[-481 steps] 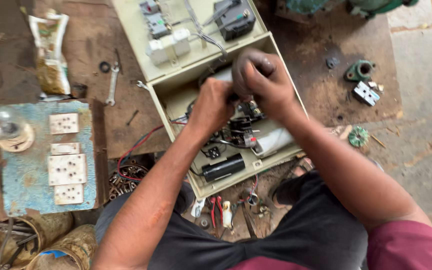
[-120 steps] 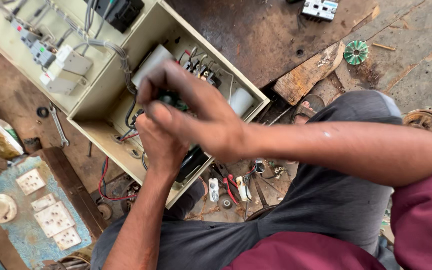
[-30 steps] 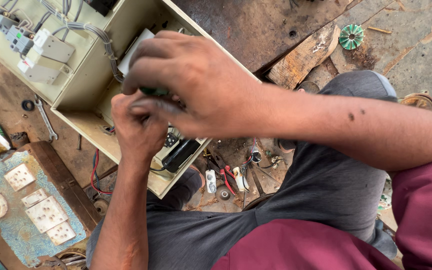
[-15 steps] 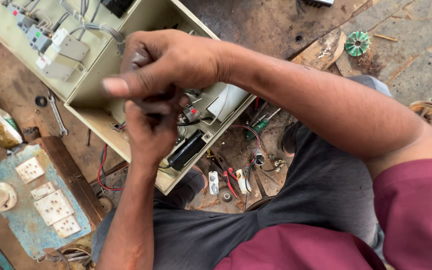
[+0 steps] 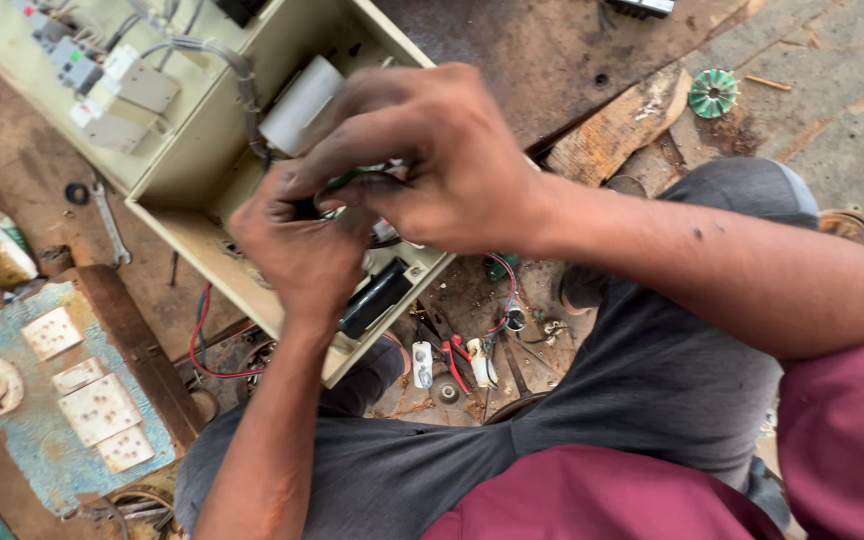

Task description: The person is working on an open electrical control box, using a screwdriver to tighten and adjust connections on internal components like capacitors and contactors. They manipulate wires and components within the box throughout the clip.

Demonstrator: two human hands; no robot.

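Both hands meet over the open cream metal box, close together and touching. Left hand comes up from the near side with its fingers curled around a small dark part with thin wires. Right hand reaches in from the right and lies over the top, its fingers bent and pinching the same dark part. What the part is stays mostly hidden under the fingers.

Inside the box a white tube-shaped piece sits at the far side, just beside the right hand. A black block lies at the near edge of the box, just below the hands. The box lid is folded open to the far left, with grey switches and grey wires on it.

On the floor near the box lie a small spanner, red wires and red-handled pliers. At the near left a blue board holds white sockets. A green ring coil lies at the far right, well apart from the hands, beside a wood block
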